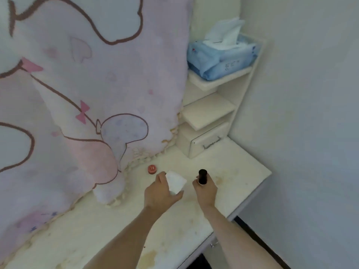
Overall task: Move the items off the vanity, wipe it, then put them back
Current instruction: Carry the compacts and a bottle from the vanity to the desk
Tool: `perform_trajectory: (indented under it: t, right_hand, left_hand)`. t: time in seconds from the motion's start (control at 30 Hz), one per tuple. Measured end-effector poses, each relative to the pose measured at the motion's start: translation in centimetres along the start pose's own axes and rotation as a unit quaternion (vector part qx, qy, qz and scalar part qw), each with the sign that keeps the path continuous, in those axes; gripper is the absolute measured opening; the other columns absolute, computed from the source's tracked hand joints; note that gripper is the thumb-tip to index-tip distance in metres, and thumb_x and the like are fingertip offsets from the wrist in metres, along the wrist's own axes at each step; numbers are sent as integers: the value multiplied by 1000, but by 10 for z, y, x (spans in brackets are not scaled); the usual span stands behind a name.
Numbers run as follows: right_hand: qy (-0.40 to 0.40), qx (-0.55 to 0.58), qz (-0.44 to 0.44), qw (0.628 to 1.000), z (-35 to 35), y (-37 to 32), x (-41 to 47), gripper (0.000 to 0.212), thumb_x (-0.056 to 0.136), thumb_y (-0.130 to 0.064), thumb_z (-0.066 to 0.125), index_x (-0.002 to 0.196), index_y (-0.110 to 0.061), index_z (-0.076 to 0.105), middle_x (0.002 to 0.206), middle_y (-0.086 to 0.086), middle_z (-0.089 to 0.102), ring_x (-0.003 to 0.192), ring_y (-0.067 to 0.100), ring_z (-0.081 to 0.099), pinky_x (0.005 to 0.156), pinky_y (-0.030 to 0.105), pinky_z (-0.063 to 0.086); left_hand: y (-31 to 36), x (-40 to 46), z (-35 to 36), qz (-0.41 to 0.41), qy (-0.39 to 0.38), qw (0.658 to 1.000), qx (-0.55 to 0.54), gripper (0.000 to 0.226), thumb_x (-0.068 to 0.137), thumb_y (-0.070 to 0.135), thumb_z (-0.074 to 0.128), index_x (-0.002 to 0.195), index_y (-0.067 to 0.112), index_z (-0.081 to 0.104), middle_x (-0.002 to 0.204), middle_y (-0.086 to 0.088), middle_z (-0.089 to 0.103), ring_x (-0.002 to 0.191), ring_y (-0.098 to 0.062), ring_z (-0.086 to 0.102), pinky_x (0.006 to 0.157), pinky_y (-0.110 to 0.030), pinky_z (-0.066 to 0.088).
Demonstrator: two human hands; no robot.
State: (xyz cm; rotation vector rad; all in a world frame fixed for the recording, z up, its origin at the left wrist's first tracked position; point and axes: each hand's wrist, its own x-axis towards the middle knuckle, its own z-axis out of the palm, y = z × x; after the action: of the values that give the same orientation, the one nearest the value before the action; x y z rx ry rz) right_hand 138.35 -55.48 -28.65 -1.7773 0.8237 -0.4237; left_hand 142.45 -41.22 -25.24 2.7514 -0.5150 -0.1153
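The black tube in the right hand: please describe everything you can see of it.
The black tube is a small, dark cylinder with a flat, rounded top; it looks like smooth plastic, though the picture is too blurred to be sure. It stands about upright, gripped around its lower part by the right hand, so its base is hidden. It is over the stained white vanity top, right of the white wipe. No label is readable.

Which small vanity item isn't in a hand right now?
The small red round jar. It sits alone on the vanity top, while the left hand holds the white pad and the right hand grips the black tube.
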Motion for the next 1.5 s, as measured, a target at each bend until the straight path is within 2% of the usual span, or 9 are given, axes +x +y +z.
perform_trajectory:
  t: [0.07, 0.2, 0.3, 0.57, 0.77, 0.97, 1.13, 1.3, 1.5]
  right_hand:
    - [65, 16, 11, 998, -35, 0, -6, 13, 77, 1, 60, 70, -6, 51, 60, 6, 51, 57, 17, 43, 49, 15, 31]
    - [181, 42, 40, 982, -118, 2, -25, 26, 81, -6, 60, 66, -21, 45, 58, -5, 44, 55, 12, 40, 54, 24, 32]
    - [283, 74, 51, 955, -193, 8, -46, 16, 83, -4, 60, 71, -13, 54, 64, -1, 51, 61, 13, 46, 56, 17, 37]
    - [543, 74, 70, 833, -393, 37, -163, 24, 82, -8, 60, 65, -15, 45, 59, -2, 42, 56, 11, 36, 52, 16, 32]
    - [668, 35, 85, 738, -522, 70, -271, 31, 82, -4, 59, 61, -19, 42, 56, -3, 42, 54, 10, 37, 49, 13, 31]
    - [741, 15, 107, 663, -624, 104, -369, 22, 83, -7, 61, 66, -14, 50, 62, 2, 51, 59, 13, 47, 54, 16, 38]
    - [794, -5, 135, 593, -685, 136, -443, 30, 85, -9, 61, 64, -25, 46, 62, -3, 52, 61, 6, 50, 56, 14, 36]
    - [833, 1, 182, 522, -737, 180, -497, 11, 86, -12, 62, 78, -13, 54, 67, -3, 54, 63, 5, 50, 58, 14, 35]
    - [860, 23, 241, 449, -814, 240, -546, 8, 88, -17, 60, 85, -11, 56, 69, -4, 54, 62, 8, 51, 54, 16, 35]
  left_hand:
    - [32, 6, -2, 55, -11, 998, 3, 76, 74, 63, 60, 120, 8, 38, 114, -1, 52, 88, -22, 62, 58, -25, 36]
    - [113, 0, 1, 157, -35, 987, -10, 70, 73, 64, 60, 110, 9, 38, 105, -1, 55, 84, -23, 62, 57, -25, 35]
    - [190, -19, 6, 269, -56, 961, -15, 68, 75, 64, 58, 109, 10, 36, 105, 0, 55, 83, -23, 61, 58, -26, 35]
    - [396, -150, 25, 519, -113, 842, -96, 67, 77, 64, 54, 113, 10, 35, 104, 0, 54, 79, -23, 62, 59, -28, 42]
    - [513, -295, 48, 634, -157, 749, -113, 69, 77, 67, 52, 114, 11, 36, 104, 1, 54, 77, -22, 62, 60, -29, 45]
    - [599, -424, 72, 699, -183, 681, -121, 69, 78, 63, 55, 117, 10, 35, 112, -2, 53, 90, -23, 59, 63, -29, 41]
    - [647, -523, 94, 746, -208, 623, -107, 73, 78, 64, 55, 122, 10, 33, 114, -3, 52, 96, -21, 58, 64, -24, 36]
    - [690, -607, 128, 780, -222, 576, -105, 73, 75, 66, 56, 118, 11, 34, 108, -1, 52, 91, -17, 58, 65, -21, 38]
    - [757, -696, 174, 807, -264, 522, -81, 75, 79, 66, 52, 126, 13, 29, 120, -1, 50, 105, -16, 56, 72, -20, 36]
